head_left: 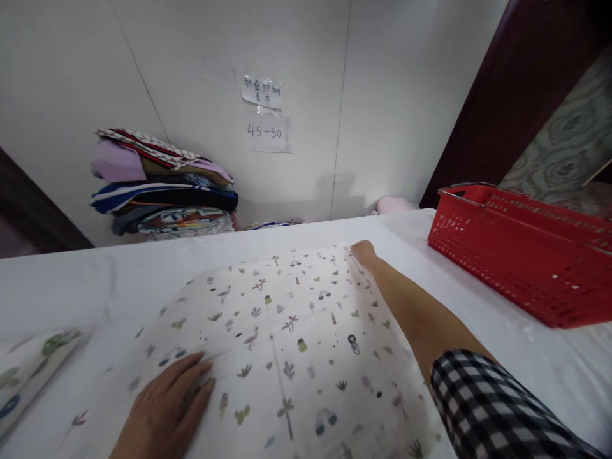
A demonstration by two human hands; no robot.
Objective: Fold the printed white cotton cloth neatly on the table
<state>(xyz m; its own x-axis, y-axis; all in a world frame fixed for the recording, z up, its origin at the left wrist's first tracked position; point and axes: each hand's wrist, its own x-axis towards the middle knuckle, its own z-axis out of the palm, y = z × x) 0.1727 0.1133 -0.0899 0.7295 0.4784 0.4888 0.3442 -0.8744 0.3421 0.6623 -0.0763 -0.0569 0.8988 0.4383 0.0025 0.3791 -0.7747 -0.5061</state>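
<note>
**Two palms flat on a printed cloth**

Spread across the centre and lower middle of the frame: a pale printed cloth point(282, 331) on the white table point(86, 280). Left hand point(165, 408), lower left, laid open and flat on the near left part of the cloth, fingers spread, gripping nothing, seemingly to pin the fabric down. Right hand point(364, 252), reached out to the far right corner at mid-frame, pressed on the cloth edge; fingers mostly hidden, so open or pinching cannot be told. Checked sleeve point(488, 408) at lower right. Red basket point(521, 255) on the right, well apart. Folded pile point(162, 185) at upper left against the wall, paper notes point(265, 115) above centre.
</note>
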